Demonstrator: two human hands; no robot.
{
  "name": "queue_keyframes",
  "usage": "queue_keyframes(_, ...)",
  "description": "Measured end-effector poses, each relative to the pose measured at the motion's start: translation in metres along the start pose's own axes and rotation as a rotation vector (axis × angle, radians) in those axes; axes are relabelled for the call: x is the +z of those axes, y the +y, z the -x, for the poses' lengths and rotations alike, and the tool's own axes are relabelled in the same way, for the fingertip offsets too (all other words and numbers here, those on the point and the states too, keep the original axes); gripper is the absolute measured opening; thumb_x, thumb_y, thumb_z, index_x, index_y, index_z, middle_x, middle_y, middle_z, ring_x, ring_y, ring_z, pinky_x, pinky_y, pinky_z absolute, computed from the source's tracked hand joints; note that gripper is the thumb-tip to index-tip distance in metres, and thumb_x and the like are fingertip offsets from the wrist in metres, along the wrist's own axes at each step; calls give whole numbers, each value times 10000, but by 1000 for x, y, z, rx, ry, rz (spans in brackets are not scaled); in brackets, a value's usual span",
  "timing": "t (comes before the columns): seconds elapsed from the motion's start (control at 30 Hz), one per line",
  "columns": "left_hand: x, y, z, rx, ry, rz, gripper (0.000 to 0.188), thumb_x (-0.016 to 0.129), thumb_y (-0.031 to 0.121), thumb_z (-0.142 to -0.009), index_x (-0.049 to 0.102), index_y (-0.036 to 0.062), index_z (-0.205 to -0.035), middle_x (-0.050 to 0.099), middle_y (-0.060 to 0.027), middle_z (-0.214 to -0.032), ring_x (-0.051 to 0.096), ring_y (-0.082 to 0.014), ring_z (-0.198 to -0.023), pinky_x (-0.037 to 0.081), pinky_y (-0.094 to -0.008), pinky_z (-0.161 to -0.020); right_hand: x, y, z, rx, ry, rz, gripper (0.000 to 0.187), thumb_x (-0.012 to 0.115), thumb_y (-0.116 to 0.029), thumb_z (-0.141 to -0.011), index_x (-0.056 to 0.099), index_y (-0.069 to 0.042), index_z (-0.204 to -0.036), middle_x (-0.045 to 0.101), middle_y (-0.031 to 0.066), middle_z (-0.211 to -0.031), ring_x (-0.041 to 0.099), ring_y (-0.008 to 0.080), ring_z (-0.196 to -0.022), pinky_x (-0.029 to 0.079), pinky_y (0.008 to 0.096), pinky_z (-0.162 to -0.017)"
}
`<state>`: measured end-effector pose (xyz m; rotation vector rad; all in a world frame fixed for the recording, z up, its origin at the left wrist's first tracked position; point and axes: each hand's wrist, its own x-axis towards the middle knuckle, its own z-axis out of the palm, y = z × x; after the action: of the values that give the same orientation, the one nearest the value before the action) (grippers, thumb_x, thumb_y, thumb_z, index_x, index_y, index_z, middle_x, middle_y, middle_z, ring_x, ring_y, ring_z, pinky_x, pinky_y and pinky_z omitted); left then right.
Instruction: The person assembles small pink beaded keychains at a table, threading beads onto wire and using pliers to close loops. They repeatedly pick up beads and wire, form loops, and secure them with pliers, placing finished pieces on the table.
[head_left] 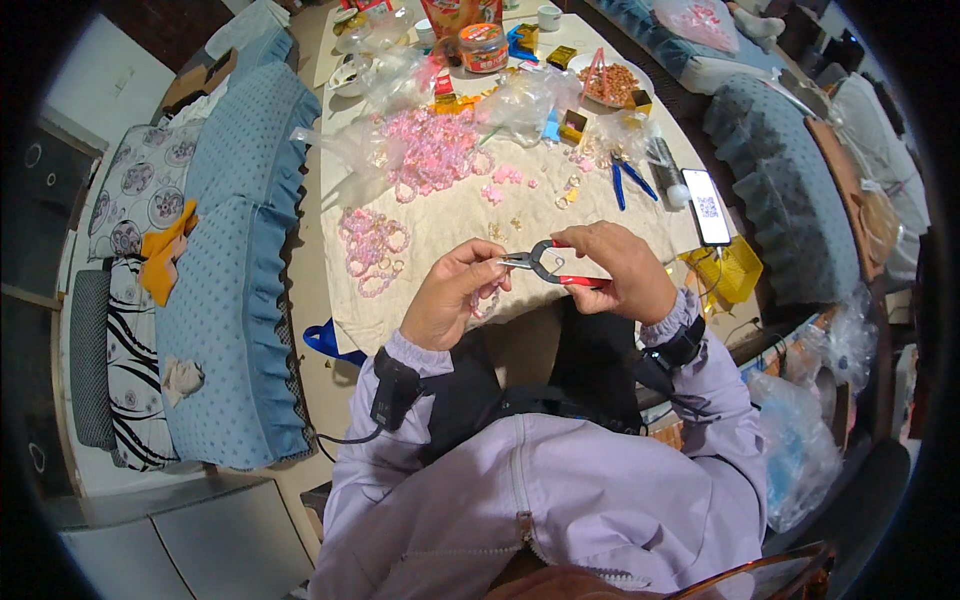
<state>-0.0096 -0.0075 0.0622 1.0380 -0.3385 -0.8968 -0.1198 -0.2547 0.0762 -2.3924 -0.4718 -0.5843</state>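
My right hand is wrapped round a pair of red-handled pliers, with their dark jaws pointing left. The jaw tips reach the fingertips of my left hand, which pinches a pink beaded bracelet. The bracelet hangs below those fingers, partly hidden; whatever sits between the tips is too small to make out. Just beyond my hands, small gold-coloured findings lie on the cloth. To the left is a group of finished-looking pink bead bracelets, and farther back a larger heap of pink beads.
Blue-handled pliers and a lit phone lie at the table's right. A yellow basket stands by its right edge. Plastic bags, a jar and a plate of nuts crowd the far end. Blue-covered sofas flank the table.
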Motion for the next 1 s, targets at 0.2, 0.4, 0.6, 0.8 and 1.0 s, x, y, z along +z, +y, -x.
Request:
queue_keyframes(0.2, 7, -1, 3, 27, 28, 25, 178, 670, 127, -965, 634, 34, -1112, 693, -64, -874, 520, -42, -689, 398, -171, -607, 3, -2, 4, -13, 34, 59, 522, 730, -184, -726, 642, -65, -1226, 682, 130, -1000, 655, 320, -892, 530, 400, -789)
queue_keyframes(0.4, 7, -1, 5, 46, 23, -3, 173, 671, 129, -963, 637, 40, -1108, 696, -60, -873, 509, -26, -654, 376, -157, -552, 0, -2, 2, -68, 43, 79, 538, 731, -189, -734, 637, -64, -1249, 679, 133, -995, 657, 317, -876, 534, 394, -775)
queue_keyframes(0.6, 11, -1, 7, 61, 31, -22, 168, 665, 138, -969, 638, 42, -1104, 694, -52, -869, 513, -30, -651, 381, -161, -551, -1, -3, 5, -21, -62, 67, 515, 726, -229, -797, 627, -69, -1276, 645, 132, -915, 658, 324, -839, 533, 400, -724)
queue_keyframes(0.8, 9, 6, 5, -30, 21, 26, 160, 658, 156, -976, 640, 38, -1083, 673, -44, -867, 532, -43, -679, 397, -166, -570, 3, 3, 4, 111, -77, -118, 490, 715, -264, -837, 629, -55, -1272, 653, 144, -955, 665, 324, -857, 537, 397, -751)
queue_keyframes(1.0, 3, 11, 5, -31, 16, 47, 144, 644, 155, -982, 642, 31, -1055, 659, -49, -894, 573, -81, -768, 454, -207, -684, 9, 43, 14, 231, 61, 23, 470, 672, -299, -876, 638, -39, -1266, 674, 164, -1089, 652, 324, -987, 515, 395, -889)
